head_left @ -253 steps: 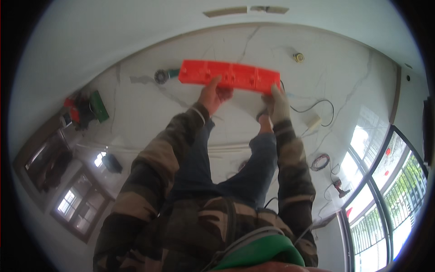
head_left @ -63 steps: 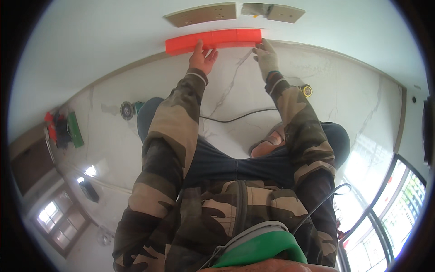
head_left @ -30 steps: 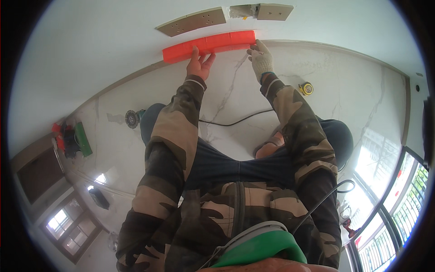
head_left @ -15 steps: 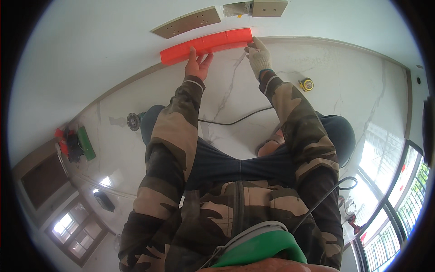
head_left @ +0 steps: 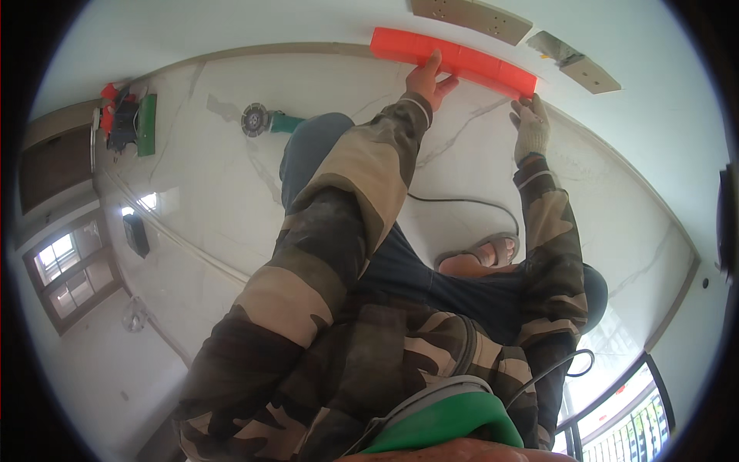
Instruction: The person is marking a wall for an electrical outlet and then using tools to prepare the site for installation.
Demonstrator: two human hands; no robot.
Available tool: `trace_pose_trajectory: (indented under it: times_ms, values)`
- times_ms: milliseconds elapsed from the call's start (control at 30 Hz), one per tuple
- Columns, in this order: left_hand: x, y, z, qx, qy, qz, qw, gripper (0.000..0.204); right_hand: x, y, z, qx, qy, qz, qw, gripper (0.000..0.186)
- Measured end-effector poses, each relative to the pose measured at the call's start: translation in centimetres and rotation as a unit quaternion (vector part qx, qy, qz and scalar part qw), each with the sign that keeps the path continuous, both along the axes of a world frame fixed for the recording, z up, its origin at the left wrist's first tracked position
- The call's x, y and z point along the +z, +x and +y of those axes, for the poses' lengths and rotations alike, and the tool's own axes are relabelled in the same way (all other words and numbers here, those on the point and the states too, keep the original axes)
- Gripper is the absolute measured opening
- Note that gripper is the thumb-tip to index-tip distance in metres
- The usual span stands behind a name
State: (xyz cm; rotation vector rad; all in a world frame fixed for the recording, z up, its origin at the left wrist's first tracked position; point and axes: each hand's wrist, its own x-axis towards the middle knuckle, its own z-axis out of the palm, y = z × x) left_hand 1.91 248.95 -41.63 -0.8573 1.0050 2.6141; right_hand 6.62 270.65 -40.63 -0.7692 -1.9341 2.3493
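Note:
A long, straight red bar [head_left: 454, 58] lies along the foot of the wall, just below the socket plates. My bare left hand [head_left: 431, 79] grips its lower edge left of the middle, thumb on the front face and fingers curled beneath. At the right end of the bar is my right hand [head_left: 531, 127], in a pale knitted glove, with bent fingers closed on the lower corner. Part of that grip is hidden. Whether the bar touches the wall, I cannot tell.
An angle grinder [head_left: 265, 122] with a toothed disc lies on the marble-look floor left of my knee. Its dark cable [head_left: 469, 202] runs near my sandalled foot [head_left: 493, 250]. Beige socket plates [head_left: 473, 19] flank an open wall box [head_left: 556, 48]. Red and green gear [head_left: 131, 123] stands far left.
My view has swung left, bringing the grinder fully into sight. The yellow tape measure no longer shows. Both hands stay on the red bar, which appears farther left relative to the socket plates.

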Motion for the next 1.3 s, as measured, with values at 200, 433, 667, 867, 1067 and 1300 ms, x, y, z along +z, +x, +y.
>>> trace_pose_trajectory:
  times_ms: [200,433,667,867,1067,1300]
  values:
    - [0.6,0.1,0.0,0.005,-0.016,0.008,1.000,0.052,0.0,0.0,0.0,0.013,0.005,0.000,1.000,0.055]
    - [0.4,0.2,-0.2,-0.003,-0.007,0.011,1.000,0.059,0.2,0.0,0.0,0.009,-0.003,-0.002,1.000,0.056]
    - [0.6,0.2,-0.1,-0.005,-0.003,0.014,1.000,0.057,0.0,0.0,0.0,0.007,-0.001,-0.001,1.000,0.057]
    - [-0.6,-0.1,-0.4,0.008,-0.002,0.022,1.000,0.053,0.2,0.1,-0.1,0.004,-0.003,-0.004,1.000,0.058]
    - [-1.3,-0.6,-0.5,-0.022,0.011,0.020,1.000,0.057,-0.8,-0.1,-0.3,-0.013,-0.014,0.016,1.000,0.054]
    - [-0.1,-0.1,-0.3,-0.028,0.006,-0.008,1.000,0.077,-1.2,-0.2,-0.5,-0.020,0.031,0.022,0.999,0.051]
